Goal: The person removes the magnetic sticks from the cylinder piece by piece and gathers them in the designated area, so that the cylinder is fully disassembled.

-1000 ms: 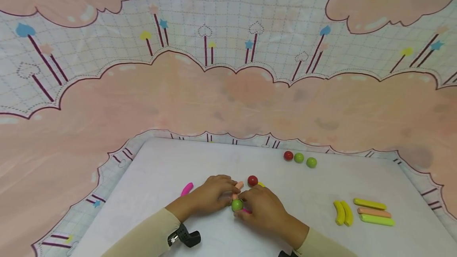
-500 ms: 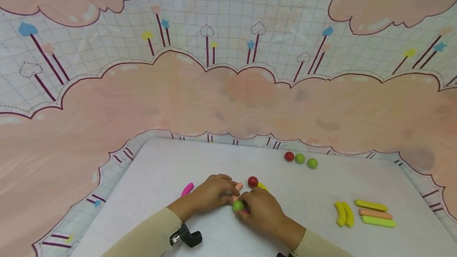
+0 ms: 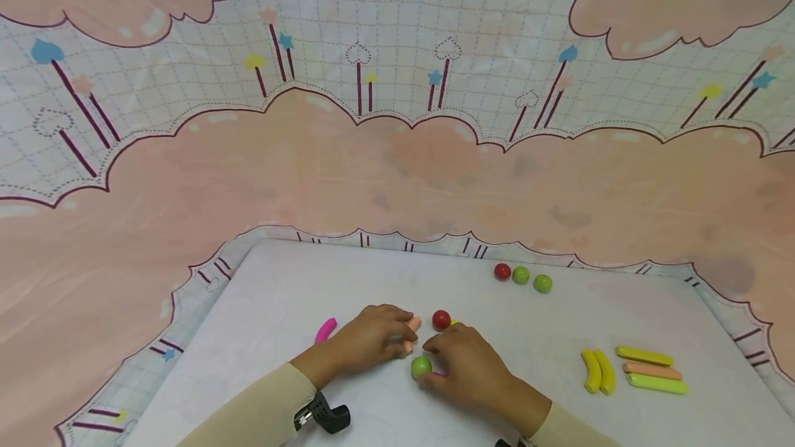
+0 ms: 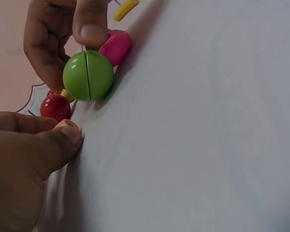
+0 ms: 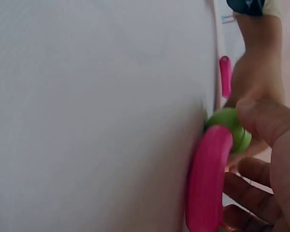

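My left hand (image 3: 373, 338) pinches a short peach-coloured stick (image 3: 415, 325) between thumb and forefinger; only the stick's end (image 4: 67, 124) shows in the left wrist view. Just right of it sits a green ball (image 3: 421, 367) with a seam around it. My right hand (image 3: 470, 370) is spread loosely over the ball, its thumb against or very near it and its other fingers apart from it. Under that hand lies a curved magenta stick (image 5: 208, 179), its end close to the ball. Beyond the right hand is a red ball (image 3: 442, 319) with a yellow piece (image 3: 454, 323) beside it, partly hidden.
Another magenta piece (image 3: 326, 330) lies by my left wrist. Toward the back of the white table (image 3: 348, 274) stand a red ball (image 3: 502, 272) and two green balls (image 3: 521, 275). At right lie two curved yellow sticks (image 3: 597, 371) and straight yellow, peach (image 3: 652, 371) and green sticks.
The green ball has come away from the peach stick, shifting slightly right and nearer. My right hand has moved with it and its fingers have loosened. My left hand has barely moved.
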Available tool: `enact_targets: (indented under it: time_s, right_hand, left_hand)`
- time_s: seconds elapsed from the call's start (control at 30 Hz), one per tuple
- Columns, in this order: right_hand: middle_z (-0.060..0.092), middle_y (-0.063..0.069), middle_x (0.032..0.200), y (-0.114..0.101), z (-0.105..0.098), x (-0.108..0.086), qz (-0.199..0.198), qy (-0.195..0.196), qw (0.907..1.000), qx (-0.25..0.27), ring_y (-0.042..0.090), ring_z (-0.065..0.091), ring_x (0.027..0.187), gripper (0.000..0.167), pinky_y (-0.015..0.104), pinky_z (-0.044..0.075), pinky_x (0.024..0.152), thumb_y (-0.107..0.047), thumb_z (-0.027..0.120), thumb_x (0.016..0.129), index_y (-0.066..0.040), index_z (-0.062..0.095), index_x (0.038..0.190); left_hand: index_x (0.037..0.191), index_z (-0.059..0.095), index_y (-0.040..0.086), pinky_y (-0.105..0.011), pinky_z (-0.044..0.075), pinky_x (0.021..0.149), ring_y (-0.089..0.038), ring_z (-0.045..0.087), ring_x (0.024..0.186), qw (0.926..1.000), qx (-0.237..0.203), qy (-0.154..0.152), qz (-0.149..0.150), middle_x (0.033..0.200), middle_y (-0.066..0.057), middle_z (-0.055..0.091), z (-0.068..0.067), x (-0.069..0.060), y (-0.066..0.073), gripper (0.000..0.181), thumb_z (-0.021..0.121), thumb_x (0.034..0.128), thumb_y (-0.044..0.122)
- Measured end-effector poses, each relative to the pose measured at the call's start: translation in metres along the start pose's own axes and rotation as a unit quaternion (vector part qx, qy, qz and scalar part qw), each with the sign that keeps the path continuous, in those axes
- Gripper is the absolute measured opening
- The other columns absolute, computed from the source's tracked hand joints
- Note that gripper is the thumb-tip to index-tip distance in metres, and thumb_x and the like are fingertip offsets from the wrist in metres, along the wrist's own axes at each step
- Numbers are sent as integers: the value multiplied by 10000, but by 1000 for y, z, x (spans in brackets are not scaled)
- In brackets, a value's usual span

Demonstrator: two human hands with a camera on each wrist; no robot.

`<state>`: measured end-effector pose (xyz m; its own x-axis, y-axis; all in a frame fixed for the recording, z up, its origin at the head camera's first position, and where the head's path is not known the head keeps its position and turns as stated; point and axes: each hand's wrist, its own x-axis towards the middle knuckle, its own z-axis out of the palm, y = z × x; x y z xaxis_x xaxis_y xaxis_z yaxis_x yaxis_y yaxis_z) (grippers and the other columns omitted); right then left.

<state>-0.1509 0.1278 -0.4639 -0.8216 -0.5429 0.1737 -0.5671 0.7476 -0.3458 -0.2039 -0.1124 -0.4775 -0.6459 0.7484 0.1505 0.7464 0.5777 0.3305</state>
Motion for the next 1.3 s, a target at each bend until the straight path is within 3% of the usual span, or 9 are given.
enact_targets:
  time_s: [0.17,0.4,0.57,0.77,0.97,1.3]
  right_hand:
    - [695,-78,1111,15,-14,-8,482,107,9985,254,153,541,1122,483,431,455,1018,-453,841,827,-144,724,1178]
    - [621,-8,1284,52,-29,-21,1777,100,9801,877,278,448,1328,447,559,386,1109,-395,809,883,-151,675,1234]
    - [572,112,1407,77,-27,-28,2315,-202,9706,624,365,407,1389,541,602,350,1123,-430,762,915,-92,642,1320]
    - [531,145,1462,87,-28,-32,2164,-464,9742,435,387,409,1401,485,600,342,1129,-286,776,909,-73,650,1326]
    - [522,137,1483,87,-29,-31,2030,-798,9758,173,378,418,1407,567,587,368,1118,-302,827,859,-96,647,1355]
    - [599,91,1393,78,-31,-36,1855,-492,9772,911,348,473,1364,343,566,364,1127,-223,769,919,-150,701,1247]
  left_hand:
    - [1119,751,267,-467,394,1122,-219,519,1334,10000,62,-19,-42,1418,-26,608,1,-2,-2,176,731,963,348]
    - [1340,661,180,-393,378,1133,-142,510,1292,9999,44,-29,-139,1344,94,627,0,-2,-3,486,770,910,379]
    - [1354,657,184,-406,379,1133,-149,498,1310,9998,26,-119,-173,1369,99,619,0,1,-3,523,786,889,386]
    - [1331,670,170,-384,392,1121,-123,519,1274,9996,-154,-79,-233,1326,109,637,-1,1,-5,527,811,862,363]
    - [1290,683,150,-352,413,1101,-120,538,1244,9995,-202,92,-208,1290,99,652,-5,-7,-11,519,835,831,339]
    - [1293,687,138,-378,435,1079,-122,553,1222,9971,-434,591,-191,1268,106,655,-24,-34,-23,545,856,793,278]
